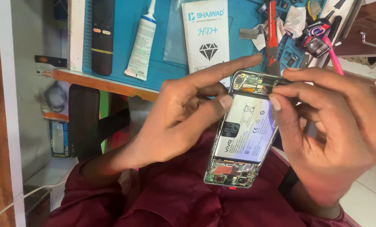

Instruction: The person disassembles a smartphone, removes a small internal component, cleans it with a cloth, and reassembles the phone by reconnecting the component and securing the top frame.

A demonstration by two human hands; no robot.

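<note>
An opened phone (242,134) with its back cover off shows a pale battery and green circuit boards at both ends. I hold it upright over my lap, in front of the desk edge. My left hand (184,117) grips its left side, thumb on the battery's upper corner and forefinger stretched along the top edge. My right hand (331,122) holds the right side, thumb pressing near the top board and fingers over the upper right corner.
A blue work mat (125,46) covers the desk behind, with a black remote (102,35), a white glue tube (141,42), a white flat packet (207,35), a red-handled tool (272,38) and several small tools and bottles at the right. My dark red clothing (175,197) lies below.
</note>
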